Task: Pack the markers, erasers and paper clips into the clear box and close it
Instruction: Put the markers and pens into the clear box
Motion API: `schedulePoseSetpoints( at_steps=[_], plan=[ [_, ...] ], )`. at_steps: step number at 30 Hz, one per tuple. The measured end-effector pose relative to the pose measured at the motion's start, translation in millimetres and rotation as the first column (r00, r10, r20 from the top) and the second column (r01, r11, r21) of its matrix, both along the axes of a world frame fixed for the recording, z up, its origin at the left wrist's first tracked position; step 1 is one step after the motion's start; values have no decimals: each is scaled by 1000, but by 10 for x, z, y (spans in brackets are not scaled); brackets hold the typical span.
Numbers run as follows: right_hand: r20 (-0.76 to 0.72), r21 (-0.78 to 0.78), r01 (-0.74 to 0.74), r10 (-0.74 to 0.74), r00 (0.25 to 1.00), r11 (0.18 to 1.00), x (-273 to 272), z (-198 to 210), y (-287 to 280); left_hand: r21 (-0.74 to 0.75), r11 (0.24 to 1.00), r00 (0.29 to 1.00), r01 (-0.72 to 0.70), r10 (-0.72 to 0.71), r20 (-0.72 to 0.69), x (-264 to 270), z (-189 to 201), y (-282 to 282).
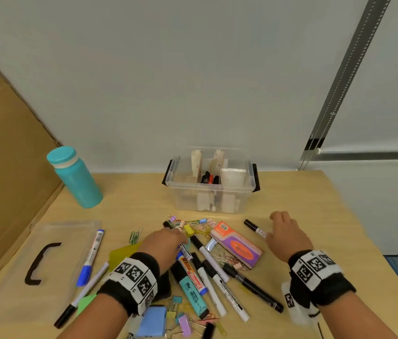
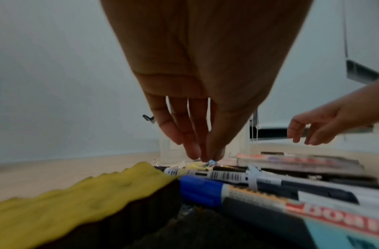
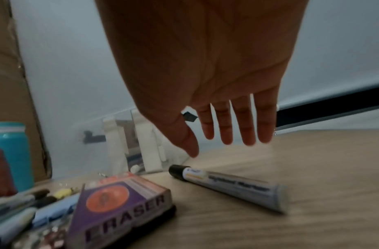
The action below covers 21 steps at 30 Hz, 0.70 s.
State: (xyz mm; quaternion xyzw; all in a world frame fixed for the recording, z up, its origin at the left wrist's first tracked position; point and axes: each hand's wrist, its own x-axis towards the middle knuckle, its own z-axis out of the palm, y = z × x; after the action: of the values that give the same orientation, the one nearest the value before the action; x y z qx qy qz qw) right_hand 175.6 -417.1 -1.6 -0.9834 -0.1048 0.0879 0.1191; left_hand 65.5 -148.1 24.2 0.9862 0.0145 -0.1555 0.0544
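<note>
The clear box [image 1: 242, 199] stands open at the back of the table, with dividers, a few markers and a white eraser inside. Markers [image 1: 214, 280], binder clips [image 1: 189, 227] and an orange-purple eraser [image 1: 237, 245] lie heaped in front of it. My left hand [image 1: 168, 239] reaches into the clips; in the left wrist view its fingertips [image 2: 205, 155] meet on a small blue clip [image 2: 211, 163]. My right hand [image 1: 282, 231] hovers open, fingers spread [image 3: 226, 134], just above a black-capped white marker [image 3: 228, 187] lying apart on the right [image 1: 254, 227].
The clear lid [image 1: 70, 241] with its black handle lies flat at the left, a blue marker [image 1: 91, 256] on its edge. A teal bottle [image 1: 75, 177] stands back left beside brown cardboard [image 1: 2, 167]. A yellow sponge [image 2: 77, 202] and a blue block [image 1: 152, 321] lie near me.
</note>
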Motion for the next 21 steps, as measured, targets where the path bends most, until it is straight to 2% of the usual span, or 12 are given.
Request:
schedulePoseSetpoints(
  at_steps=[3,5,8,12,14,17,21],
  plan=[
    [-103,-183,-16,-3,995,983,-74,-66,-40,131,983,990,130,-121,-74,75,-46,-39],
    [-122,-259,-33,2,993,965,-139,-129,-39,142,979,984,148,-132,-116,106,-73,-59],
    [-118,-279,-64,32,993,958,-183,-154,-20,135,982,985,134,-116,-128,140,-103,-59],
    [-130,-281,-143,110,985,949,-225,138,22,179,964,973,198,-171,-154,170,-62,-106],
    [-29,-214,-154,152,988,965,-244,381,45,214,943,959,255,-218,-180,183,-28,-136],
    [201,0,-230,225,953,973,-298,759,86,241,913,934,331,-279,-224,215,7,-155],
    [437,283,-353,208,875,892,-331,1177,216,258,879,909,401,-348,-227,236,42,-149]
  ],
)
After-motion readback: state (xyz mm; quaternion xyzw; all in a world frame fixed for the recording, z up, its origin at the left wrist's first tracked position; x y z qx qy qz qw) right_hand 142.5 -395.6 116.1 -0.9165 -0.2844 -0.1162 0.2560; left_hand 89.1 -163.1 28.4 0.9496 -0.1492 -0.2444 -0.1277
